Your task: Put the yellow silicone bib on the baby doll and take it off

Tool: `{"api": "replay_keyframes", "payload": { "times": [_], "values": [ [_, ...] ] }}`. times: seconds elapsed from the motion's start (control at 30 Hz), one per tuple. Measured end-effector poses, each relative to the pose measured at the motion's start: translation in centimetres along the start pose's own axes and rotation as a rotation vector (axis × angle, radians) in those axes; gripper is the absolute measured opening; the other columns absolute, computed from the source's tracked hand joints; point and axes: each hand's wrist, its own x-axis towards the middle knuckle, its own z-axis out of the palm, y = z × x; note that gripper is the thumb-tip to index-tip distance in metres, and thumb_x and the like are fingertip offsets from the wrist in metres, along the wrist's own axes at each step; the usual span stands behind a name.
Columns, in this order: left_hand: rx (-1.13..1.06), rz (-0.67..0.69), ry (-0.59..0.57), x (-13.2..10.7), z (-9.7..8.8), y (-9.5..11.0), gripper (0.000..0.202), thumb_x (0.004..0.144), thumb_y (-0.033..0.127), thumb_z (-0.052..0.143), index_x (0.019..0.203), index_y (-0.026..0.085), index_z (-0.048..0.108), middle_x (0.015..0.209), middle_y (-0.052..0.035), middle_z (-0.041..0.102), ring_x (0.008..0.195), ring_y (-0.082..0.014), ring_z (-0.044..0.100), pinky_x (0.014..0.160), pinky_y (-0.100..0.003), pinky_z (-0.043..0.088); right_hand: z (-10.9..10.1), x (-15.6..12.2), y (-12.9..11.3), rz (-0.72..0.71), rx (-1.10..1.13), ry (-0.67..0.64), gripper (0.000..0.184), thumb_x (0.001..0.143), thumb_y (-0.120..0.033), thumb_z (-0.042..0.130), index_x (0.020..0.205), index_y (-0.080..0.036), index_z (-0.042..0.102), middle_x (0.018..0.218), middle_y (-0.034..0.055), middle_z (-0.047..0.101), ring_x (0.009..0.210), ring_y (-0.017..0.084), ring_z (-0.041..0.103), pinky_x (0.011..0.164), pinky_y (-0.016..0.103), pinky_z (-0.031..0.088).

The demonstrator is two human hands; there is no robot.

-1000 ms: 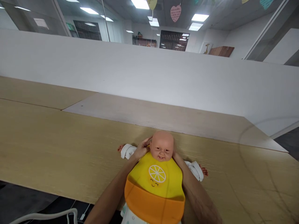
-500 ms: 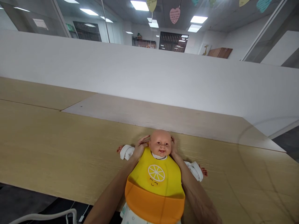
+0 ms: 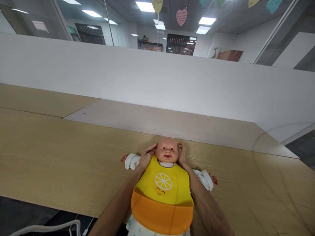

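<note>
Two bare forearms reach in from the bottom edge, one along each side of a doll (image 3: 166, 143) that lies face up, its head pointing away. At the lower left, a white tube (image 3: 55, 226) bends in front of the near edge of the table (image 3: 81, 167). The doll's pale patterned suit (image 3: 140, 228) shows below the bib (image 3: 169, 191), which covers its chest. The orange pocket (image 3: 161, 214) is the bib's near part; the yellow above bears a white citrus slice (image 3: 163, 181) and a small smiling face. The doll's arms spread outward in white sleeves, past the person's forearms.

The left hand (image 3: 146, 158) is at one side of the doll's head, beside the bib's upper edge, fingers close together. The right hand (image 3: 182, 156) is at the other side, fingers bent, a bit of yellow showing near their tips. Only the head and neck separate the hands; I cannot tell whether either one grips any of the bib.

Beyond the head run a greyish board (image 3: 157, 118) and a white wall (image 3: 147, 75). Above that, through glass, are ceiling lights (image 3: 207, 21), a pink heart (image 3: 181, 17) and a brown box (image 3: 230, 55).
</note>
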Motion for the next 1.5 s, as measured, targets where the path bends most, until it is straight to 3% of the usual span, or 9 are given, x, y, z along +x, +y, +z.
{"api": "replay_keyframes", "payload": {
  "times": [0.2, 0.63, 1.07, 1.3, 1.5],
  "values": [
    [0.057, 0.035, -0.040, 0.3, -0.3, -0.8, 0.044, 0.067, 0.018, 0.052, 0.107, 0.015, 0.070, 0.120, -0.0070, 0.065, 0.116, -0.0239, 0.057, 0.107, -0.041, 0.039, -0.7, -0.5, -0.8, -0.072, -0.139, -0.013, 0.030, 0.084, -0.043, 0.042, 0.081, -0.015, 0.051, 0.075, 0.0021, 0.056, 0.072, 0.014, 0.049, 0.066, 0.027, 0.034],
    [0.119, 0.070, -0.097, 0.7, -0.5, -1.7, 0.046, 0.071, 0.020, 0.049, 0.114, 0.014, 0.065, 0.125, -0.0075, 0.062, 0.117, -0.0227, 0.056, 0.105, -0.040, 0.042, -0.7, 0.3, 0.3, -0.106, -0.252, 0.026, 0.034, 0.073, -0.051, 0.041, 0.067, -0.019, 0.049, 0.064, 0.0017, 0.054, 0.061, 0.016, 0.047, 0.058, 0.027, 0.031],
    [0.163, 0.072, -0.111, 0.7, -0.3, -2.0, 0.046, 0.072, 0.016, 0.050, 0.116, 0.016, 0.064, 0.125, -0.0062, 0.062, 0.119, -0.0216, 0.055, 0.106, -0.040, 0.041, -1.1, 0.6, 0.9, -0.144, -0.388, -0.004, 0.030, 0.077, -0.041, 0.039, 0.065, -0.018, 0.052, 0.063, 0.0017, 0.056, 0.059, 0.015, 0.049, 0.056, 0.025, 0.032],
    [0.173, 0.091, -0.125, 0.7, -0.2, -1.8, 0.043, 0.073, 0.021, 0.050, 0.114, 0.016, 0.065, 0.124, -0.0066, 0.063, 0.117, -0.0224, 0.057, 0.105, -0.041, 0.042, -1.3, 0.5, 0.2, -0.114, -0.530, -0.014, 0.027, 0.081, -0.032, 0.040, 0.069, -0.015, 0.058, 0.068, 0.0053, 0.062, 0.063, 0.016, 0.054, 0.057, 0.024, 0.032],
    [0.217, 0.082, -0.142, 0.5, -0.1, -1.4, 0.042, 0.074, 0.022, 0.050, 0.113, 0.016, 0.066, 0.124, -0.0065, 0.063, 0.117, -0.0227, 0.056, 0.105, -0.041, 0.042, -1.8, 0.4, -1.8, -0.020, -0.826, -0.066, 0.026, 0.086, -0.024, 0.040, 0.082, -0.013, 0.064, 0.081, 0.0101, 0.068, 0.071, 0.018, 0.059, 0.056, 0.024, 0.031]
  ]
}}
